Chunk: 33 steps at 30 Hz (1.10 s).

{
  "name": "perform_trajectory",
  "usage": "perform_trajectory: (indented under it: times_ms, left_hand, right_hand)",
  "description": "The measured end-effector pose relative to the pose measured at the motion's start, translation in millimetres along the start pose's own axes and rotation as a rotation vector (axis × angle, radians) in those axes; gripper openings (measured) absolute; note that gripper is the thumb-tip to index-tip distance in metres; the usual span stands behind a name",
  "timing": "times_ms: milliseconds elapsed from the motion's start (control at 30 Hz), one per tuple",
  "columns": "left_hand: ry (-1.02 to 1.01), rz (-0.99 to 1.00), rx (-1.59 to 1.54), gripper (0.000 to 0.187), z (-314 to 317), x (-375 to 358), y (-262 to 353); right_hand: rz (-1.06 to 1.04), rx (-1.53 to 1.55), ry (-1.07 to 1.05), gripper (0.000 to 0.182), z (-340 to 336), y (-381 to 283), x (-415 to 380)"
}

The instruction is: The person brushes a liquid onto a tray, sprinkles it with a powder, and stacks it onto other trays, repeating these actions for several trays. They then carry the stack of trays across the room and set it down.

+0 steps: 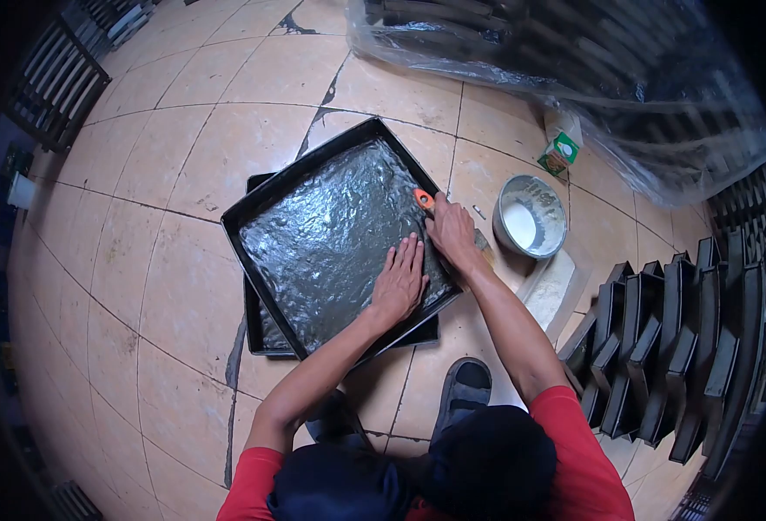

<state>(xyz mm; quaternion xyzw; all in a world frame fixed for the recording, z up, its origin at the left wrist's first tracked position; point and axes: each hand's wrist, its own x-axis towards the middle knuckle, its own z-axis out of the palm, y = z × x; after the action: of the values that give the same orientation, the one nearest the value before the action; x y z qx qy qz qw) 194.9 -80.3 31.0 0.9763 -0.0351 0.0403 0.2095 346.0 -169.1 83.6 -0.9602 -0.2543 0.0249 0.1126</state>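
A square black tray [266, 304] holds a spread-out, wet-looking dark grey mass [322, 217] with a bumpy, shiny surface. My left hand [400, 282] lies flat on this mass near the tray's right side, fingers stretched out and pointing away from me. At the right rim, my right hand [452, 230] is closed around a brush with an orange handle [424, 200]. The handle's holed end points toward the tray; the brush head is mostly hidden by the hand. A second black tray [257, 334] lies underneath, turned at an angle to the upper one.
Right of the tray stands a grey bucket [531, 217] with something white inside. A green carton [559, 154] lies beyond it. Stacked black trays [661, 356] fill the right side. Clear plastic sheeting [487, 61] covers dark racks at the back. My sandals [463, 391] are close to the trays.
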Motion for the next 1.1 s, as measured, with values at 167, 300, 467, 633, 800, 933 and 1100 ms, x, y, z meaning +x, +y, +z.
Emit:
perform_trajectory:
  times_ms: [167,300,467,633,800,933,1100]
  left_hand:
    - [-0.003,-0.003,-0.011,0.068,0,0,0]
    - [-0.002,0.000,-0.036,0.067,-2,-1,-2]
    - [-0.014,0.001,-0.017,0.066,-1,0,-2]
    - [0.013,0.005,-0.051,0.065,-17,-11,1]
    - [0.069,-0.129,-0.194,0.062,-70,-51,1]
    - [0.301,-0.340,-0.348,0.059,-114,-98,-10]
    - [0.566,-0.489,-0.430,0.049,-145,-126,-14]
  right_hand:
    - [0.058,0.185,-0.045,0.036,-11,6,8]
    - [0.065,0.227,-0.001,0.034,-23,1,3]
    - [-0.071,0.089,0.064,0.029,-17,4,-9]
    - [-0.163,0.041,0.035,0.020,-5,0,-16]
    - [-0.103,0.151,-0.104,0.026,-11,3,-15]
    - [-0.101,0.688,-0.048,0.033,-117,-38,-24]
    - [-0.339,0.481,-0.141,0.035,-146,-53,0]
